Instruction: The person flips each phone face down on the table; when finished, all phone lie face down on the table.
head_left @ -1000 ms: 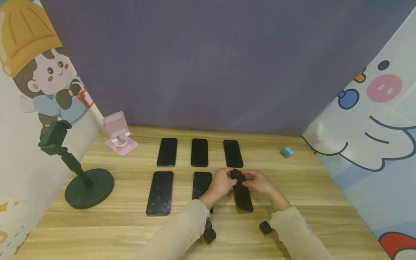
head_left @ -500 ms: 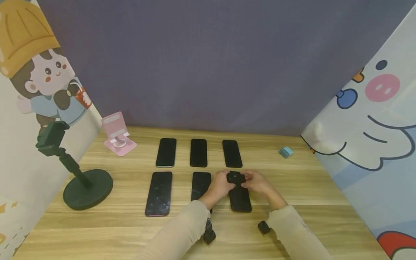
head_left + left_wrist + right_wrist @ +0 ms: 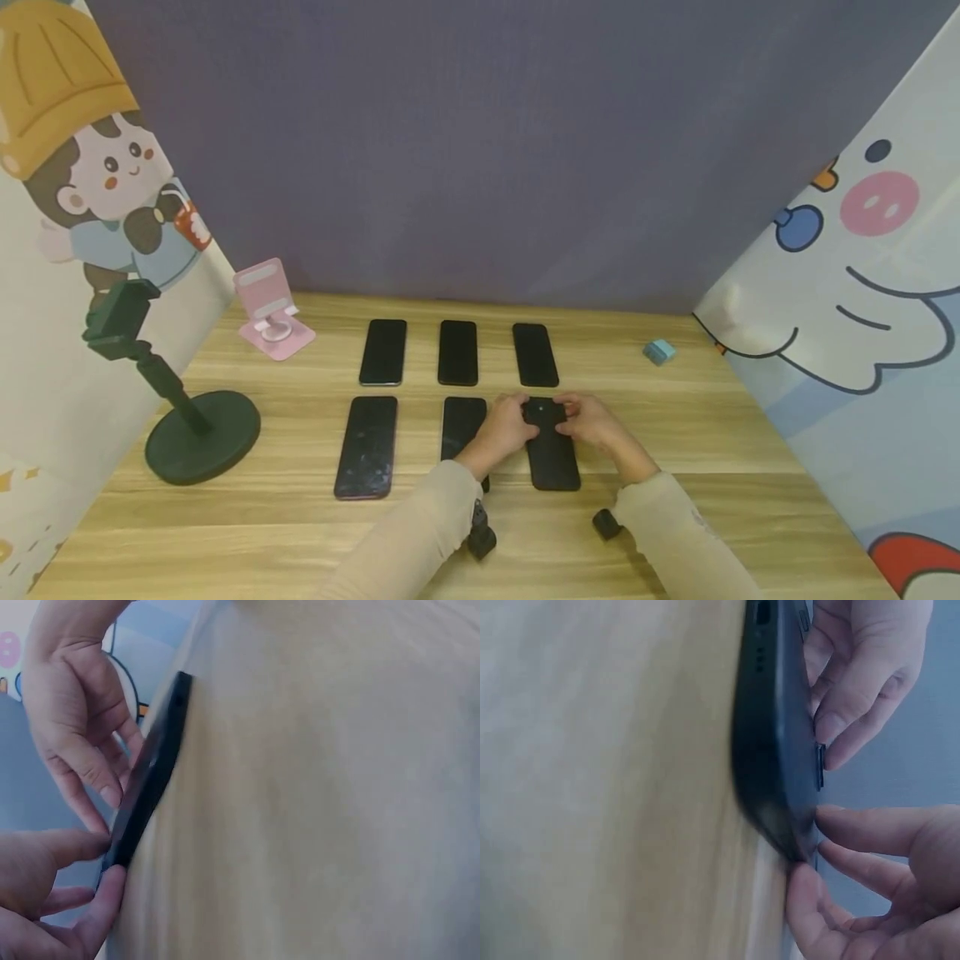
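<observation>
A black phone [image 3: 555, 458] lies back side up at the right of the front row, its camera area at the far end. My left hand [image 3: 506, 429] pinches its left edge near that end. On the opposite edge, my right hand [image 3: 597, 425] grips with thumb and fingers. In the left wrist view the black phone [image 3: 169, 761] shows edge-on and looks bent, close over the wood. The right wrist view shows a port opening and small holes in the end of the phone [image 3: 761, 742], with my right fingertips [image 3: 804, 889] at its side.
Several black phones stand in two rows, including one phone [image 3: 366, 446] at front left and another phone [image 3: 536, 354] behind my hands. A dark green stand [image 3: 204, 437] and a pink stand [image 3: 279, 337] are at left. A small blue block [image 3: 660, 351] sits at right.
The phone between my hands was tilted and twisted a second ago; it now lies flatter and straighter. Both hands keep their grip at its far end, and the other phones stay put.
</observation>
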